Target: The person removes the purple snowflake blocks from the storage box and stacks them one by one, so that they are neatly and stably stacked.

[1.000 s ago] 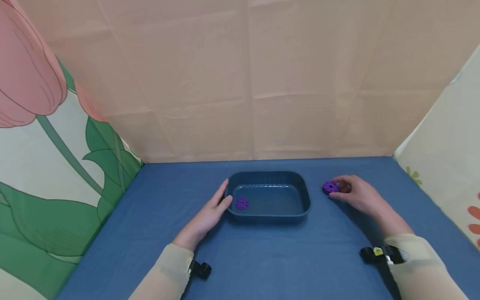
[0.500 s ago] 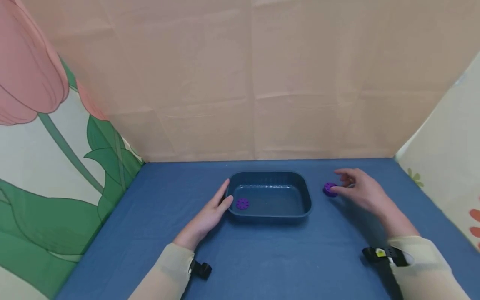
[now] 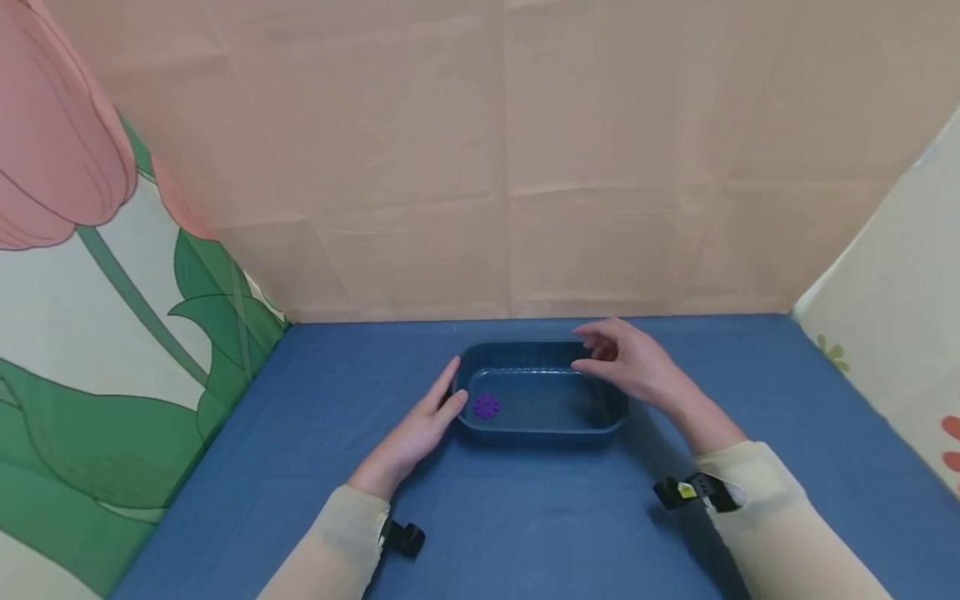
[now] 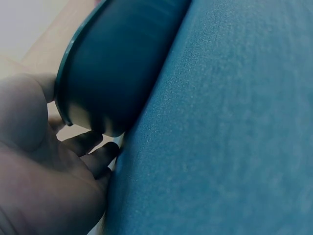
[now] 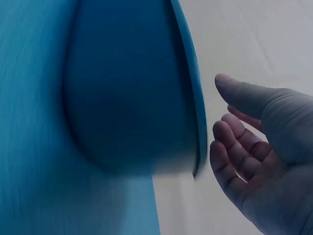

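A dark blue rectangular tray point(image 3: 540, 435) stands on the blue cloth, one purple notched plastic disc point(image 3: 486, 407) lying near its left end. My left hand point(image 3: 408, 433) holds the tray's left end, its thumb at the rim; in the left wrist view, fingers point(image 4: 100, 159) reach the outer wall. Above the tray's right end is my right hand point(image 3: 626, 358), thumb and fingers apart with nothing between them. The right wrist view also shows that hand point(image 5: 264, 156) bare, beside the tray's rim point(image 5: 198, 98). The purple disc seen earlier on the right is not visible; my hand covers that spot.
Blue cloth point(image 3: 525, 517) covers the table around the tray. A beige sheet point(image 3: 502, 167) hangs behind its far edge. Flower-patterned panels stand at the left point(image 3: 150, 333) and right point(image 3: 892, 292). Each wrist carries a small black camera point(image 3: 405, 540).
My right hand pinched the right-hand purple disc, loosened its fingers from it, then moved left to over the tray's right end. The left hand and tray stay in place.
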Tool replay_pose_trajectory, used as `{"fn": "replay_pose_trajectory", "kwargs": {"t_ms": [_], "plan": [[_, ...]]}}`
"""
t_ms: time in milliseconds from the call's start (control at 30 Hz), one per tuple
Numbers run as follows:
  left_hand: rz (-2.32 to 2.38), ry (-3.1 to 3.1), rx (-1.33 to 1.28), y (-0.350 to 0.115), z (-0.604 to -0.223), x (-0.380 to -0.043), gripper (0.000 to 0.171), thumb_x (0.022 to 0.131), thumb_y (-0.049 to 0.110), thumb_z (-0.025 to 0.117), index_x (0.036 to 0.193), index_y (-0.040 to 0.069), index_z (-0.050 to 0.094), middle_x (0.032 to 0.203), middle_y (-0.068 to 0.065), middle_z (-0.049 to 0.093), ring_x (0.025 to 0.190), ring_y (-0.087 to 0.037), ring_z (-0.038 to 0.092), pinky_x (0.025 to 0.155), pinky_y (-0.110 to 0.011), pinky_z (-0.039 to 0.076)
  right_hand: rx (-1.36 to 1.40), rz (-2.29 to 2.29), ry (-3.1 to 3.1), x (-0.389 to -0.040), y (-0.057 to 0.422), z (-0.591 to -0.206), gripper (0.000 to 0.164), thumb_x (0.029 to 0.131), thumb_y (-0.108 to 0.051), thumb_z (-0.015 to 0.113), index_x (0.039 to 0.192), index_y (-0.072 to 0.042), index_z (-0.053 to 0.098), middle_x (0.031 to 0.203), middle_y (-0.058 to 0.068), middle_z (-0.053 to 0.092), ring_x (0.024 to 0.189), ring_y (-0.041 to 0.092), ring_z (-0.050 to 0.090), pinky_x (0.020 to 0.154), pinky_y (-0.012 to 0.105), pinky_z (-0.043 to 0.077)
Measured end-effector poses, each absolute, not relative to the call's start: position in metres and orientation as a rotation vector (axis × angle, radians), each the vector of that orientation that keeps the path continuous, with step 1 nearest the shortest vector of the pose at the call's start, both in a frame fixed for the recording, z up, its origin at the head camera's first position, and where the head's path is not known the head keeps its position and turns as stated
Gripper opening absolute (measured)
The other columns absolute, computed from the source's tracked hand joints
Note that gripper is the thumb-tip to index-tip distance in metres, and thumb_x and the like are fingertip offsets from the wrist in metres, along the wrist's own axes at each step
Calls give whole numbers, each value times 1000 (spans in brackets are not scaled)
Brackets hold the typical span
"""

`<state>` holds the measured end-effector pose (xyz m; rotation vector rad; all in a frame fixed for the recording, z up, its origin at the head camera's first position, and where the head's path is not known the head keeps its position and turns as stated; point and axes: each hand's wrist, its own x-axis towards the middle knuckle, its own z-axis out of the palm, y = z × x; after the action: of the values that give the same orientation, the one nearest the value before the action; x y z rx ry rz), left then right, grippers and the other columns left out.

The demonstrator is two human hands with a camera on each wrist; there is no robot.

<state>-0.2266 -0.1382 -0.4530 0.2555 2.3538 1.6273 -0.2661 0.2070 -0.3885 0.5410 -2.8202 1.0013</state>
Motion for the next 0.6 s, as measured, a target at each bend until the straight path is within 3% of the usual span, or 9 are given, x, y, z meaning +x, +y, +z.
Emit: {"fn": "replay_pose_trajectory", "kwargs": {"t_ms": [467,600], "plan": [[1628,2367,256,-138,-455,-228,65,91,74,46,145,66,11,162,26,8,154,-13,4,123,-56,8,777,1109,-2835,-268,126,-400,41,86,-37,79,124,-28,66,107,3,64,88,13,59,76,31,52],[1631,2376,265,-137,-454,-227,66,91,74,46,148,63,12,163,22,10,155,-15,5,123,-58,8,817,1145,-2842,-273,111,-407,42,86,-36,79,125,-24,67,108,6,66,87,12,59,75,32,52]]}}
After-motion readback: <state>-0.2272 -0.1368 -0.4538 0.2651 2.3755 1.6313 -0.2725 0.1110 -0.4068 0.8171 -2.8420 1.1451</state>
